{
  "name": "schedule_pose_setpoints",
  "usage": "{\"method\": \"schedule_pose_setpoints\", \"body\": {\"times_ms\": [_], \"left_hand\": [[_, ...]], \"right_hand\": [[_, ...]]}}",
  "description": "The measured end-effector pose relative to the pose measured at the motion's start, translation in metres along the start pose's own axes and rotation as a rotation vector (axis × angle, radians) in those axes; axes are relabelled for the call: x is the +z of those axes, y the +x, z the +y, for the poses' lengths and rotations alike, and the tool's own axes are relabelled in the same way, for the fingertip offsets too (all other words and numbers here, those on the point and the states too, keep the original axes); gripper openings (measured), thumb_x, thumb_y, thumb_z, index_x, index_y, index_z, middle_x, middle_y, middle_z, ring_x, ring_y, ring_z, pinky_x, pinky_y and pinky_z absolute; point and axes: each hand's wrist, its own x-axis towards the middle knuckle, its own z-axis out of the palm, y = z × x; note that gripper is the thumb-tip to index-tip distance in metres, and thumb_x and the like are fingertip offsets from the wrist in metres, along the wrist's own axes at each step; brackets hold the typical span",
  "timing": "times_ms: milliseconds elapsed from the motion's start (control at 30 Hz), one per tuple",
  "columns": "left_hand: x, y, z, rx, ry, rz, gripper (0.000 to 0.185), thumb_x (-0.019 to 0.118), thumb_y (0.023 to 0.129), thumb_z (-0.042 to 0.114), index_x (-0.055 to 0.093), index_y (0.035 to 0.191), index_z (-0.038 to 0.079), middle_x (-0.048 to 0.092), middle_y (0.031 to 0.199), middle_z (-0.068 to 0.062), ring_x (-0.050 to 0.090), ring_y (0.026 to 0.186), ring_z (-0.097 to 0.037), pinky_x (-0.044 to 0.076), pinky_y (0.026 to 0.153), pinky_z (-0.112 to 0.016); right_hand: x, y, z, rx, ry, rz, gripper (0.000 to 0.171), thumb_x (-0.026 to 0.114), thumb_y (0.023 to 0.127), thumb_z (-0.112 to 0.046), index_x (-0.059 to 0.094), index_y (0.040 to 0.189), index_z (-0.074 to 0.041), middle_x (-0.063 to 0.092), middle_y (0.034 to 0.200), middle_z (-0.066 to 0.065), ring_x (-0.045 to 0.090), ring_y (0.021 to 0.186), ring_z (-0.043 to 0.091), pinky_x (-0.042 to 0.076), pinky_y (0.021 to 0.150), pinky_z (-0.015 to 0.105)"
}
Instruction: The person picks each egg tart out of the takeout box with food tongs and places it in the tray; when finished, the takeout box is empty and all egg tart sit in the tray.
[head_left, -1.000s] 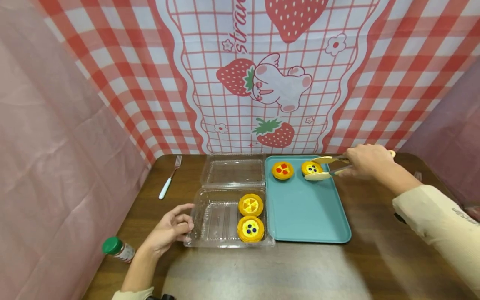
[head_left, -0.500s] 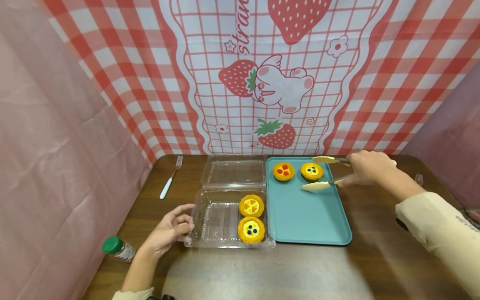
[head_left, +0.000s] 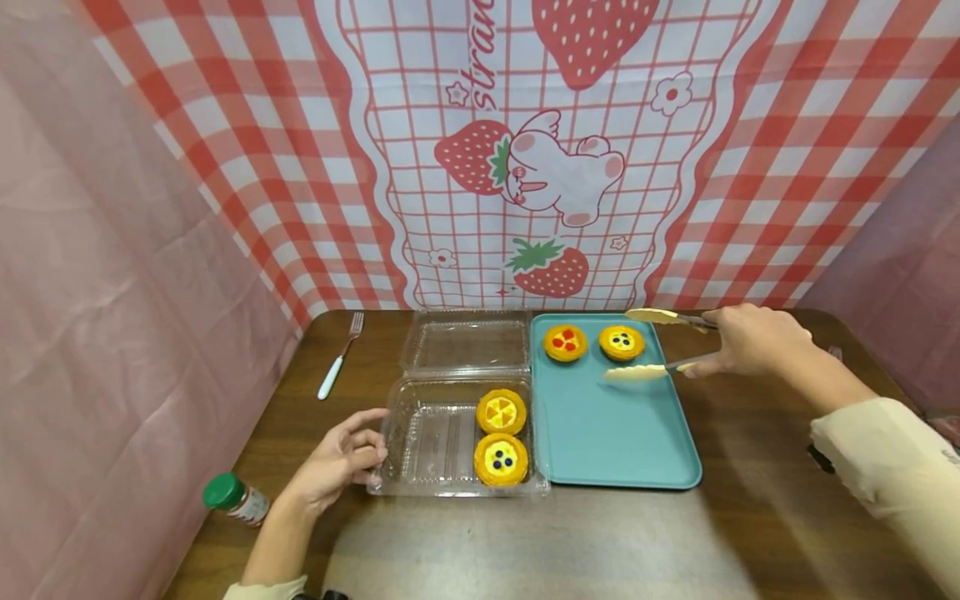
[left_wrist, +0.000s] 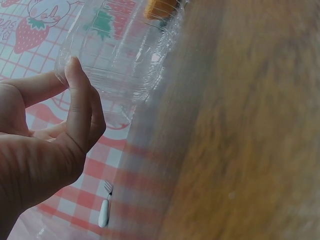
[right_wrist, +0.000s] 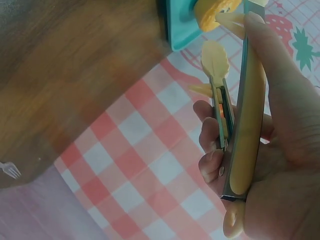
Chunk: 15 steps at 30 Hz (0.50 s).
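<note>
My left hand [head_left: 333,462] pinches the left edge of a clear plastic clamshell box [head_left: 438,442], whose lid [head_left: 468,342] lies folded back behind it. Two tarts sit in the box's right side, an orange-topped tart [head_left: 501,412] behind a blueberry tart [head_left: 501,460]. Curled round a pair of tongs [head_left: 637,372] is my right hand [head_left: 761,342], right of the teal tray [head_left: 622,433]. The tongs' cream tips stand wide apart, behind and in front of a second blueberry tart [head_left: 622,342] on the tray. To its left sits a red-topped tart [head_left: 565,342].
A fork [head_left: 339,358] with a pale handle lies at the back left of the wooden table [head_left: 570,542]. A green-capped jar [head_left: 238,498] rests near the left edge. Another small fork [right_wrist: 10,170] shows in the right wrist view. Checked cloth hangs behind.
The tongs have spread away from the blueberry tart on the tray, which stays there. My right hand has drawn back slightly to the right. My left hand has kept its place.
</note>
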Motion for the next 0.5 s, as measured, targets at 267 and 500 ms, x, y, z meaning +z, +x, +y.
{"method": "schedule_pose_setpoints", "body": {"times_ms": [267, 500], "left_hand": [[-0.001, 0.0, -0.003, 0.013, 0.005, -0.008, 0.062, 0.059, 0.09, -0.01, 0.028, 0.143, -0.009, 0.055, 0.089, -0.005, 0.058, 0.073, -0.011, 0.057, 0.058, -0.025], [-0.002, 0.001, -0.003, 0.02, 0.002, -0.008, 0.062, 0.059, 0.089, -0.011, 0.028, 0.142, -0.01, 0.055, 0.088, -0.005, 0.058, 0.071, -0.012, 0.056, 0.057, -0.025]], "right_hand": [[-0.013, -0.007, -0.003, -0.04, -0.018, 0.062, 0.118, 0.073, 0.052, -0.086, 0.06, 0.128, 0.004, 0.067, 0.102, 0.024, 0.06, 0.072, 0.028, 0.053, 0.059, 0.058], [-0.029, -0.02, -0.019, -0.085, -0.027, 0.131, 0.115, 0.073, 0.054, -0.085, 0.062, 0.126, 0.004, 0.069, 0.099, 0.021, 0.06, 0.07, 0.028, 0.053, 0.055, 0.053]]}}
